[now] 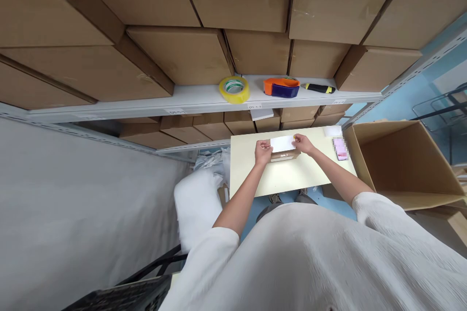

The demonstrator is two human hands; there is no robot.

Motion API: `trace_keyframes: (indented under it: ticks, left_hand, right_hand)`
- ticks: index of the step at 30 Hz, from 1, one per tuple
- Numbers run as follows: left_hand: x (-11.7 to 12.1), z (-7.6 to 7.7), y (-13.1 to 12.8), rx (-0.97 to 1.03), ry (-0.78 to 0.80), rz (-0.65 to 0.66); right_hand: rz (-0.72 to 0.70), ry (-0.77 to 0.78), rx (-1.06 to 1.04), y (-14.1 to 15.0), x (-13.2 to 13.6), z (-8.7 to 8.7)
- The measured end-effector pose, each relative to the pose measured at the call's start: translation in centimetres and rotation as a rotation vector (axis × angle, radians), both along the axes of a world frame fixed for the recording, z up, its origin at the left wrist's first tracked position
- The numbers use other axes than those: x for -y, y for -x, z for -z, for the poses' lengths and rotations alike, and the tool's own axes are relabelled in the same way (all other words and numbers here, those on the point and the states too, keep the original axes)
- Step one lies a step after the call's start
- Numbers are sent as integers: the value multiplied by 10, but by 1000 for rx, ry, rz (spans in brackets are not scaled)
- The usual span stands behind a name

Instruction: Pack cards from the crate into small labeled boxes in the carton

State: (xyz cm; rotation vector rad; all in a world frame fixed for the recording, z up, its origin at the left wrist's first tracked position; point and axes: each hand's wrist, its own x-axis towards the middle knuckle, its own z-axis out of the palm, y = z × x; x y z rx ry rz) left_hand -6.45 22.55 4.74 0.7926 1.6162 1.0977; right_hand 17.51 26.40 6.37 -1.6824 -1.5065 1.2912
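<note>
A white label is stretched between my two hands, just over a small brown cardboard box on the cream table. My left hand pinches the label's left end near the box's left side. At the other end, my right hand pinches the right edge, where a small yellow spot shows by the fingers. Whether the label touches the box top, I cannot tell.
On the shelf lie a yellow tape roll, an orange and blue tape dispenser and a utility knife. Right of the table stands a large open carton. White wrapping material bulges at the left. A pink item lies at the table's right end.
</note>
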Motion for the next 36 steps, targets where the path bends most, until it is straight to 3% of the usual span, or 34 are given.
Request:
trace_keyframes:
  ticks: [7, 15, 24, 32, 36]
  left_hand:
    - [1, 10, -6, -118, -48, 46]
    - [2, 22, -3, -171, -75, 80]
    - [2, 24, -5, -348, -67, 177]
    - [6, 21, -4, -592, -81, 365]
    - [8, 15, -2, -845, -116, 512]
  right_hand:
    - [116, -20, 246, 6, 5, 9]
    - [52, -116, 318, 12, 9, 22]
    - [-62, -171, 426, 15, 11, 25]
    - [-155, -188, 634, 22, 18, 24]
    - [-240, -270, 807, 25, 26, 19]
